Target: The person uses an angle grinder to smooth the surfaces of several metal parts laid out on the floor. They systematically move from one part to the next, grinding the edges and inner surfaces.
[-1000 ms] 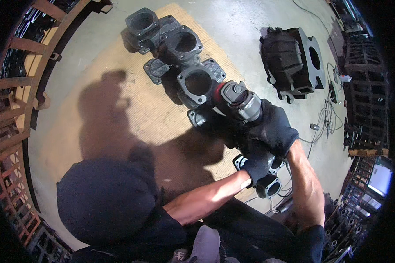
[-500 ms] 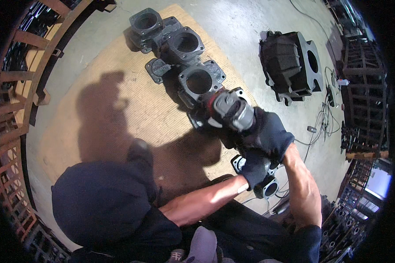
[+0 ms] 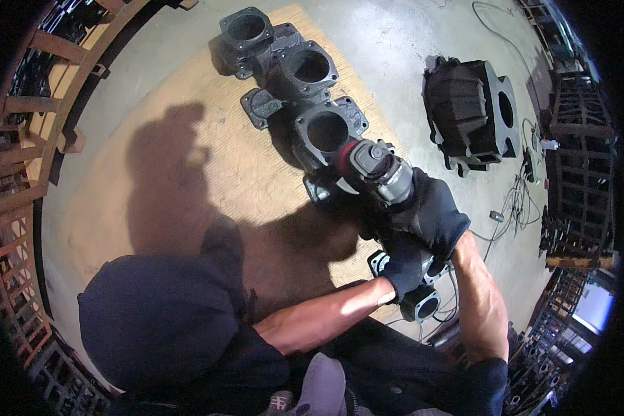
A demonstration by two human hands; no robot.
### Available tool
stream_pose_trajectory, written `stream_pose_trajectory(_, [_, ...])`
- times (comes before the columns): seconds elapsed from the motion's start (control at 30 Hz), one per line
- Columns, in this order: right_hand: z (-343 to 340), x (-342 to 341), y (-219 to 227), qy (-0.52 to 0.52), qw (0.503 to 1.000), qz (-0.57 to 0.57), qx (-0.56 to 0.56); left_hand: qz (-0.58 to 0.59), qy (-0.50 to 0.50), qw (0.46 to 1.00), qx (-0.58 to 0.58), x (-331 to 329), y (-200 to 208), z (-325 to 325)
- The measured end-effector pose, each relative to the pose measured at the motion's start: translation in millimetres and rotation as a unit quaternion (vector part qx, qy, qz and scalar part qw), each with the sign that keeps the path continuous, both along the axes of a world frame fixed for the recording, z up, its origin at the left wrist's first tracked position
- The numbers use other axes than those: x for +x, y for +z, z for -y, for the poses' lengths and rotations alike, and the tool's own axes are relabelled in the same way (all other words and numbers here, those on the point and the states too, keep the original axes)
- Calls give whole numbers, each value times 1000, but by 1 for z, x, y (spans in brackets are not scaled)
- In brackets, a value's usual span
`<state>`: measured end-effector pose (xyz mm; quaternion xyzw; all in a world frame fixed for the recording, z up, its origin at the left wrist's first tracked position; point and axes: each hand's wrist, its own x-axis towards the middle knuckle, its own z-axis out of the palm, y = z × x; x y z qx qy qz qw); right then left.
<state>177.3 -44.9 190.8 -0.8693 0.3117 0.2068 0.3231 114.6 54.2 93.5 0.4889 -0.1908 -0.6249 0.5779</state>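
An angle grinder (image 3: 380,165) is held in both of my dark gloved hands over a row of dark cast metal parts with round flanged openings. My right hand (image 3: 433,211) wraps round its body just behind the silver gear head. Farther back, my left hand (image 3: 403,269) is closed round the rear of the tool, its fingers mostly hidden. The grinder's reddish disc edge is at the rim of the nearest large flanged casting (image 3: 326,130); whether they touch I cannot tell. Below my left hand sits a smaller flanged casting (image 3: 421,306).
More flanged castings (image 3: 308,67) stand farther along the tan ribbed board (image 3: 177,90). A large dark housing (image 3: 464,111) lies on the concrete floor to the right, near coiled cables (image 3: 516,208). Metal racks (image 3: 581,132) line the right side, and a brown frame (image 3: 31,104) the left.
The castings, housing and cables have all shifted slightly right and down in the view. The grinder's head stays at the same casting's rim, turned a little, and both hands keep their hold.
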Motion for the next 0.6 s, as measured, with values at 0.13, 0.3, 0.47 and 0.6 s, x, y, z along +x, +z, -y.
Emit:
stream_pose_trajectory(0.13, [0,7,-7,42,999,-11,-18,79,-9,997,24,5,8,-11])
stream_pose_trajectory(0.3, [-9,12,-3,54,998,-36,-27,128,22,991,10,-52,-57,-13])
stream_pose_trajectory(0.47, [0,5,-5,36,998,-43,-20,162,-11,987,-9,-35,-37,-6])
stream_pose_trajectory(0.6, [-5,13,-2,39,999,1,-3,94,16,995,10,-5,-1,-14])
